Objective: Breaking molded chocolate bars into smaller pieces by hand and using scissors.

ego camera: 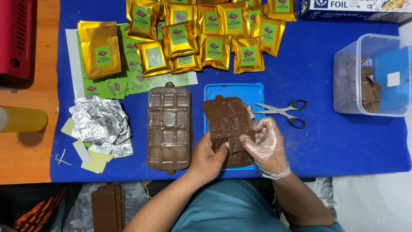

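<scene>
A brown flexible chocolate mould (pixel 227 124), shaped as a grid of small bar cavities with a tab at its far end, lies on a blue rectangular plastic lid (pixel 234 91) near the middle of the blue cloth-covered table (pixel 334 141). Its surface is buckled and its near edge is bent up between the two hands. The bare left hand (pixel 208 159) grips the mould's near left corner, thumb on top and fingers curled under. The right hand (pixel 268 146), in a clear disposable glove, pinches a small dark-brown chocolate bar (pixel 235 144) at the mould's near right part, fingers closed narrowly on it.

Just left of this mould lies a second brown mould (pixel 168 126), flat on the cloth, its cavities full of chocolate. Further left sits a crumpled heap of silver foil sheets (pixel 101 124) with pale yellow paper slips (pixel 92 161) beside it. A pair of black-handled scissors (pixel 283 111) lies just right of the blue lid, blades closed. Gold foil pouches with green labels (pixel 201 34) are spread across the far side of the table, next to sheets of green stickers (pixel 113 86). A clear plastic tub (pixel 371 75) holding chocolate pieces stands at the right.
</scene>
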